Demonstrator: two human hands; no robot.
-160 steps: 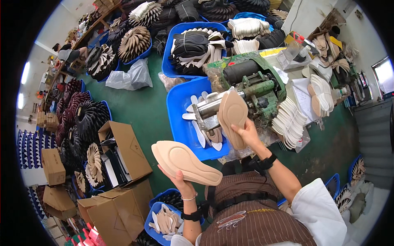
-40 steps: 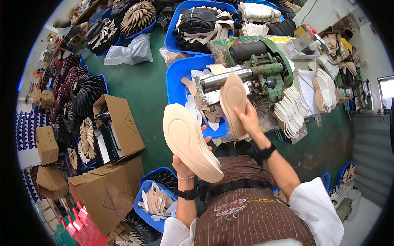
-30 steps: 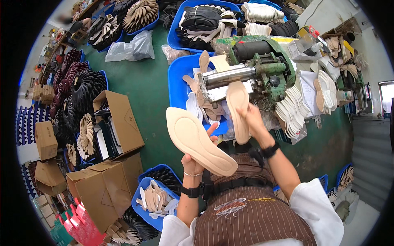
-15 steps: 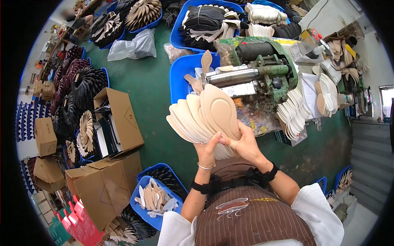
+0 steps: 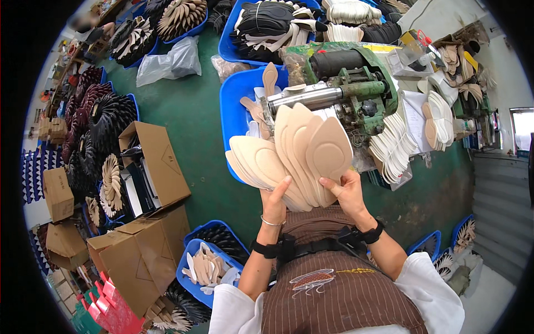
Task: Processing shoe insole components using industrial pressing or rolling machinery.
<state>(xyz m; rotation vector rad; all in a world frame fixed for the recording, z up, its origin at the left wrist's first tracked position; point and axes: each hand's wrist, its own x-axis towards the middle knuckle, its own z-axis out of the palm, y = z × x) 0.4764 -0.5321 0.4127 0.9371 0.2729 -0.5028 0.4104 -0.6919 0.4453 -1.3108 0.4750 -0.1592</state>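
Note:
A fanned stack of beige insoles point(image 5: 328, 153) is held up in front of me between both hands. My left hand point(image 5: 275, 201) grips the stack's lower left side, thumb on top. My right hand point(image 5: 346, 192) pinches the right side, its thumb lying on the front insole. The insoles have pointed tips and a stitched oval outline. Just beyond them stands a green machine point(image 5: 356, 92) with a shiny metal roller point(image 5: 303, 100). A blue bin point(image 5: 229, 106) with loose beige insoles is left of the machine, partly hidden by the stack.
White insole stacks point(image 5: 394, 147) lie at the machine table's right end. Blue bins with black insoles point(image 5: 267, 19) stand behind. To my left are open cardboard boxes point(image 5: 158, 167) and a blue tub point(image 5: 194, 284) of beige pieces. A plastic bag point(image 5: 169, 61) rests on the green floor.
My hands have moved apart, my right hand going right. The insoles have spread from one tighter fan into a wider one with two groups. The view has shifted slightly.

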